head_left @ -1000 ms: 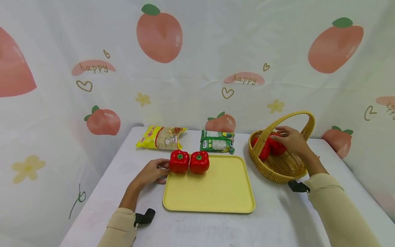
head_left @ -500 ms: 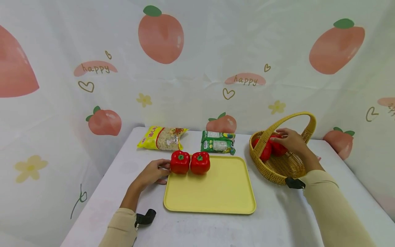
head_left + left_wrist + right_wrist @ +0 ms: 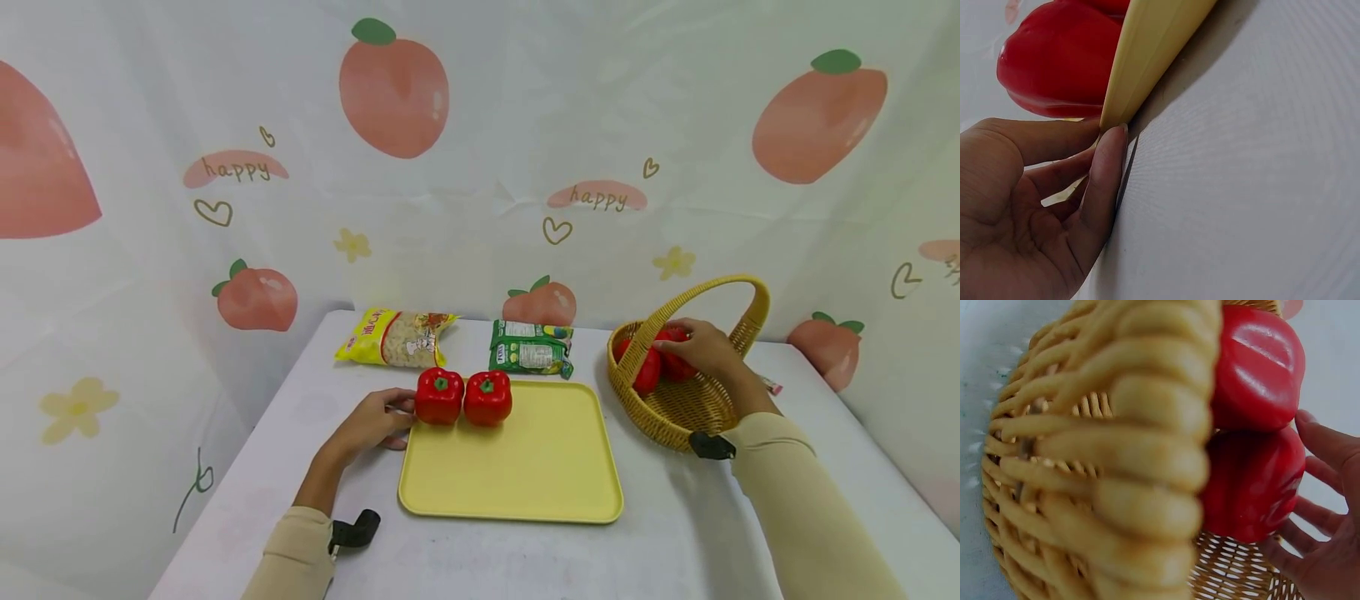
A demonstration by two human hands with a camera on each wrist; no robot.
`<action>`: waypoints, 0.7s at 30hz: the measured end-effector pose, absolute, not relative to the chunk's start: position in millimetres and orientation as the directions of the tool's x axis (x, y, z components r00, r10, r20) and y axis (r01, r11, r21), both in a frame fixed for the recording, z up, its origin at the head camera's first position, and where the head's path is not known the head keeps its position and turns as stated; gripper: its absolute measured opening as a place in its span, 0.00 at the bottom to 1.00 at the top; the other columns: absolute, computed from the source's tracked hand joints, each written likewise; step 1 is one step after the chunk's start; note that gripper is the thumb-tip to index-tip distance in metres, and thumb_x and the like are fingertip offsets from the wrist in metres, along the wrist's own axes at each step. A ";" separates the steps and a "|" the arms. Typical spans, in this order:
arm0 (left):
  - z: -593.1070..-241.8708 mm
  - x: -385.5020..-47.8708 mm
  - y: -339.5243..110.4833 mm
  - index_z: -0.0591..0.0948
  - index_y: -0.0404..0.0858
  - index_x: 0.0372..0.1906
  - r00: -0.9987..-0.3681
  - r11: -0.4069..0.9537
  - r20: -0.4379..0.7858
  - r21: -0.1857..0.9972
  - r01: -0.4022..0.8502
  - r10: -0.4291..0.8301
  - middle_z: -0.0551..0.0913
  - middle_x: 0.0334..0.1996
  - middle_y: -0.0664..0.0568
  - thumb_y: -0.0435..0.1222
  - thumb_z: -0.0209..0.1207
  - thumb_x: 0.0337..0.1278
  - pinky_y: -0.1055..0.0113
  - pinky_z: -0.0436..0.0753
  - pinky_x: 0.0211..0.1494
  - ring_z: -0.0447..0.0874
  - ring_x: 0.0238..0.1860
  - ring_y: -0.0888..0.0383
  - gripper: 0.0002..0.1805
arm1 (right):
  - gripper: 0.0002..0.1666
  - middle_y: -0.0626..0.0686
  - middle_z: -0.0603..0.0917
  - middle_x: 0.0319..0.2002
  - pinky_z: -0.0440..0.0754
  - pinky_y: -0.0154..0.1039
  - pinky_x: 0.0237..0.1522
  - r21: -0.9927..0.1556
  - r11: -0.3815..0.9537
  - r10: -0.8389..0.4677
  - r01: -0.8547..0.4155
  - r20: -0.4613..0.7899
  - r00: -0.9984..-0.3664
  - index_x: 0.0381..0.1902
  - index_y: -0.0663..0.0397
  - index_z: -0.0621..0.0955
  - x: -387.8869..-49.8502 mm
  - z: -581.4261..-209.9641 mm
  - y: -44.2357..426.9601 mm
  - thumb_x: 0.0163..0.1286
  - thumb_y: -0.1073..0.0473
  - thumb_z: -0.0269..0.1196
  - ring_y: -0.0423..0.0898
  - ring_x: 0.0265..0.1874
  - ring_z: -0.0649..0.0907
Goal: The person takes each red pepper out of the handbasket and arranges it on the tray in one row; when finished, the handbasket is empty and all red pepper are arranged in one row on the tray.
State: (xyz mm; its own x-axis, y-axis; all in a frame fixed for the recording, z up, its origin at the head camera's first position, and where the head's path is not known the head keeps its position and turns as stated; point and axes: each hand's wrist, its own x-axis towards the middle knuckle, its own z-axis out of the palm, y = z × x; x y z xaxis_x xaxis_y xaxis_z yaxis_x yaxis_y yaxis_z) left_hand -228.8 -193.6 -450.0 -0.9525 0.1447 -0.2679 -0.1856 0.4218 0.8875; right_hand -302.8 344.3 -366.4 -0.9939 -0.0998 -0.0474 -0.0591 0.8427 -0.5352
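Two red bell peppers, a left one [image 3: 438, 397] and a right one [image 3: 488, 398], stand side by side at the back left of a yellow tray [image 3: 517, 475]. My left hand [image 3: 372, 423] pinches the tray's left rim between thumb and fingers, beside the left pepper. At the right, a wicker basket [image 3: 660, 427] with a tall handle contains two more red peppers. My right hand [image 3: 703, 350] reaches in and grips one bell pepper [image 3: 1254, 484], its fingers partly hidden behind it. The other pepper [image 3: 1260, 369] touches it, close to my thumb tip.
Behind the tray lie a yellow bag [image 3: 397, 337] of pale dry food and a green packet [image 3: 531, 347]. A small wrapper [image 3: 771, 385] shows just right of the basket. A printed cloth [image 3: 465, 208] hangs along the table's back.
My right hand has sunk slightly lower over the pepper in the basket, and its forearm has shifted a little left. The left hand keeps its place at the tray rim.
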 end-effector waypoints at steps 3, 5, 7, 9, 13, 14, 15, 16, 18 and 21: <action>-450.6 -228.3 -193.9 0.77 0.36 0.71 -0.953 0.421 -0.266 0.888 -0.185 0.144 0.82 0.58 0.42 0.33 0.63 0.70 0.61 0.93 0.43 0.84 0.48 0.51 0.27 | 0.37 0.80 0.73 0.66 0.77 0.70 0.65 -0.524 0.848 -0.105 -0.074 -0.031 -0.994 0.72 0.73 0.70 -304.4 -367.8 343.8 0.79 0.49 0.64 0.75 0.64 0.73; -450.4 -227.6 -193.9 0.77 0.36 0.71 -0.953 0.420 -0.265 0.889 -0.184 0.144 0.82 0.58 0.42 0.33 0.63 0.70 0.62 0.93 0.43 0.84 0.48 0.51 0.26 | 0.35 0.80 0.73 0.65 0.79 0.69 0.63 -0.530 0.845 -0.103 -0.070 -0.033 -0.994 0.71 0.73 0.70 -304.7 -368.1 343.0 0.79 0.52 0.63 0.74 0.63 0.74; -450.1 -227.1 -194.0 0.77 0.36 0.71 -0.954 0.418 -0.259 0.891 -0.175 0.153 0.82 0.58 0.41 0.33 0.63 0.70 0.61 0.93 0.42 0.85 0.48 0.51 0.27 | 0.35 0.80 0.73 0.64 0.80 0.67 0.61 -0.532 0.845 -0.095 -0.059 -0.040 -0.995 0.71 0.73 0.70 -304.7 -367.7 342.9 0.78 0.54 0.64 0.73 0.62 0.75; -449.6 -226.8 -193.9 0.77 0.35 0.71 -0.954 0.409 -0.254 0.896 -0.171 0.160 0.82 0.58 0.41 0.33 0.64 0.69 0.61 0.93 0.42 0.85 0.47 0.51 0.27 | 0.35 0.80 0.73 0.64 0.81 0.66 0.60 -0.534 0.845 -0.084 -0.043 -0.052 -0.995 0.71 0.73 0.70 -304.4 -367.0 343.0 0.77 0.54 0.64 0.73 0.61 0.75; -449.7 -227.1 -194.4 0.77 0.34 0.70 -0.954 0.396 -0.246 0.904 -0.162 0.171 0.82 0.58 0.41 0.31 0.64 0.69 0.61 0.93 0.41 0.85 0.46 0.52 0.26 | 0.36 0.80 0.72 0.66 0.82 0.66 0.60 -0.537 0.844 -0.061 -0.012 -0.074 -0.995 0.72 0.71 0.70 -303.7 -365.9 343.2 0.76 0.53 0.64 0.74 0.62 0.75; -449.9 -227.1 -194.5 0.78 0.34 0.70 -0.954 0.396 -0.246 0.904 -0.162 0.170 0.82 0.58 0.41 0.31 0.64 0.69 0.61 0.93 0.41 0.85 0.46 0.52 0.26 | 0.36 0.80 0.72 0.65 0.82 0.66 0.60 -0.532 0.847 -0.061 -0.013 -0.073 -0.995 0.72 0.71 0.70 -303.7 -366.0 343.7 0.76 0.52 0.65 0.74 0.62 0.76; -450.1 -227.1 -194.5 0.78 0.34 0.70 -0.955 0.396 -0.245 0.904 -0.162 0.169 0.82 0.58 0.41 0.31 0.64 0.69 0.61 0.93 0.41 0.85 0.46 0.52 0.26 | 0.36 0.80 0.73 0.65 0.82 0.66 0.59 -0.524 0.851 -0.062 -0.018 -0.067 -0.996 0.71 0.71 0.70 -303.5 -366.0 343.9 0.76 0.52 0.65 0.74 0.61 0.76; -450.3 -227.0 -194.6 0.77 0.34 0.70 -0.954 0.397 -0.245 0.904 -0.162 0.170 0.82 0.58 0.41 0.31 0.64 0.69 0.61 0.93 0.41 0.85 0.46 0.53 0.26 | 0.36 0.80 0.73 0.64 0.82 0.66 0.59 -0.519 0.854 -0.064 -0.024 -0.059 -0.996 0.71 0.71 0.71 -303.2 -366.0 344.2 0.75 0.52 0.65 0.73 0.61 0.76; -450.6 -226.8 -194.6 0.77 0.34 0.70 -0.955 0.396 -0.245 0.904 -0.162 0.170 0.82 0.58 0.41 0.32 0.64 0.69 0.61 0.93 0.41 0.85 0.47 0.53 0.26 | 0.37 0.81 0.74 0.62 0.82 0.67 0.59 -0.499 0.866 -0.070 -0.043 -0.036 -0.997 0.70 0.73 0.70 -302.9 -366.4 345.8 0.74 0.52 0.66 0.74 0.60 0.76; -450.8 -226.9 -194.8 0.78 0.34 0.70 -0.955 0.396 -0.244 0.904 -0.162 0.168 0.82 0.58 0.41 0.32 0.64 0.69 0.61 0.93 0.41 0.85 0.47 0.52 0.26 | 0.41 0.84 0.70 0.62 0.80 0.70 0.60 -0.468 0.881 -0.075 -0.066 -0.002 -0.997 0.70 0.76 0.69 -301.0 -366.0 347.9 0.72 0.52 0.68 0.76 0.60 0.74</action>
State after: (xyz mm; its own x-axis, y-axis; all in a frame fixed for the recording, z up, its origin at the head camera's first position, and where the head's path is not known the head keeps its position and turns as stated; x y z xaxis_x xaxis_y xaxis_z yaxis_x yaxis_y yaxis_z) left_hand -226.9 -194.8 -450.8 -0.9551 0.1676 -0.2441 -0.1616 0.3959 0.9040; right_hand -301.0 347.9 -366.0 -0.9972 -0.0753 -0.0017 -0.0657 0.8812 -0.4682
